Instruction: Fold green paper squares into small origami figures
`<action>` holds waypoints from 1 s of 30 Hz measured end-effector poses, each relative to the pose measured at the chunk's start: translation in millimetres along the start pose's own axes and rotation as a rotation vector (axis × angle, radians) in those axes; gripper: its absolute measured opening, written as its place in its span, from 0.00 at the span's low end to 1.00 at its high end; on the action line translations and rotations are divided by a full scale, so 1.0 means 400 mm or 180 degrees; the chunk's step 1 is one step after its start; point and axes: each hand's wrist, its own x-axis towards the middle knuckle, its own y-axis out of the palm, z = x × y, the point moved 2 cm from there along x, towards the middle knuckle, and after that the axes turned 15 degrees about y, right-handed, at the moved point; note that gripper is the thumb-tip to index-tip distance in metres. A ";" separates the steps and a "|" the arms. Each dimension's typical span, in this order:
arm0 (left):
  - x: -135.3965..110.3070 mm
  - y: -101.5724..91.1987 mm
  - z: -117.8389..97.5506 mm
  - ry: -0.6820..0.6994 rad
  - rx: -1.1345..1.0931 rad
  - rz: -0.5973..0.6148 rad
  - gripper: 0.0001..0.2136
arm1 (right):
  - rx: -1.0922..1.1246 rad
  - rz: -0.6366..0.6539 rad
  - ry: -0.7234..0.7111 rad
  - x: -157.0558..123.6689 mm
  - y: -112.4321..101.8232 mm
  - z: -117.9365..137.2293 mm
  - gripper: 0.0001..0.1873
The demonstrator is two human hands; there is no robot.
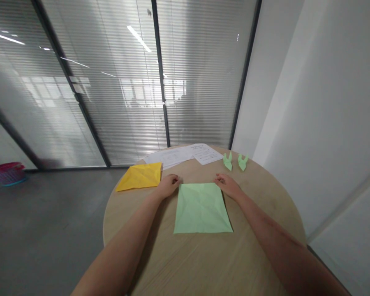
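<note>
A creased light green paper square (202, 209) lies flat on the round wooden table (255, 205). My left hand (169, 183) rests at its far left corner with the fingers curled against the paper's edge. My right hand (227, 183) sits at the far right corner, fingers curled onto that corner. Both hands pinch or press the paper's far corners; the fingertips are small in view.
A creased yellow paper square (140, 176) lies to the left. White printed sheets (185, 155) lie at the table's far edge. Two small green folded figures (235, 161) stand at the far right. Glass partitions with blinds stand behind, and a pink basket (6, 172) sits on the floor at left.
</note>
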 end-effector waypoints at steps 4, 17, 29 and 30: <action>0.006 -0.010 -0.001 -0.0135 -0.0407 -0.0600 0.10 | 0.0841 0.0072 0.0417 0.013 0.000 -0.007 0.19; -0.005 -0.036 -0.047 -0.0482 0.0220 0.0239 0.20 | -0.0287 0.0738 -0.0299 -0.030 -0.024 0.039 0.16; -0.019 -0.004 -0.100 -0.0469 -0.2434 0.0802 0.23 | 0.1389 0.0233 0.0539 -0.020 -0.040 0.038 0.22; -0.019 0.004 -0.101 -0.0518 -0.2677 0.0725 0.23 | 0.1598 0.0231 0.0595 -0.018 -0.039 0.035 0.23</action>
